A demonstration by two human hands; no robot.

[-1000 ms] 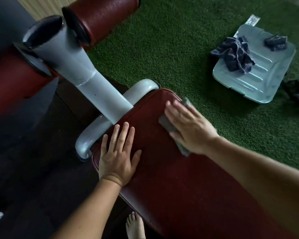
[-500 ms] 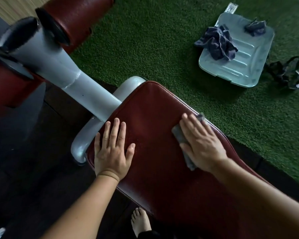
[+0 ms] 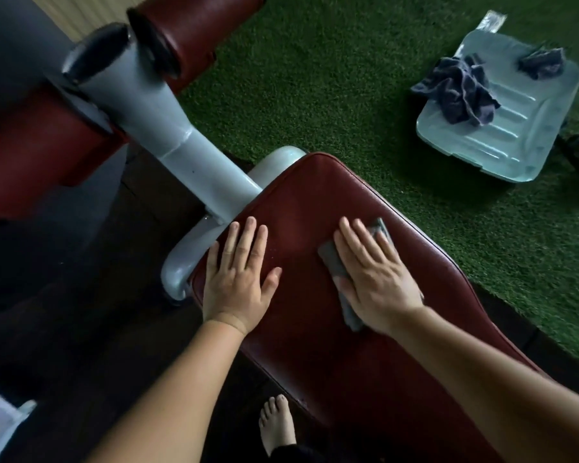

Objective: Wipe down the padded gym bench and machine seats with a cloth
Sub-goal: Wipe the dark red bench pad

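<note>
A dark red padded bench (image 3: 315,202) runs from the centre down to the lower right. My right hand (image 3: 375,275) lies flat on a grey cloth (image 3: 331,259), pressing it onto the pad near the right side. The cloth shows at my fingertips and beside my thumb; the rest is under the palm. My left hand (image 3: 238,279) rests flat on the pad's left edge, fingers spread, holding nothing.
A grey metal post (image 3: 168,128) rises at the bench's head, with red roller pads (image 3: 194,25) at the upper left. On the green turf (image 3: 315,95) sits a pale plastic tray (image 3: 515,142) holding dark cloths (image 3: 458,91). My bare foot (image 3: 278,426) stands below the bench.
My right hand has slid the cloth along the pad, first back towards me and to the right, then a little towards the middle. My left hand has stayed planted on the left edge.
</note>
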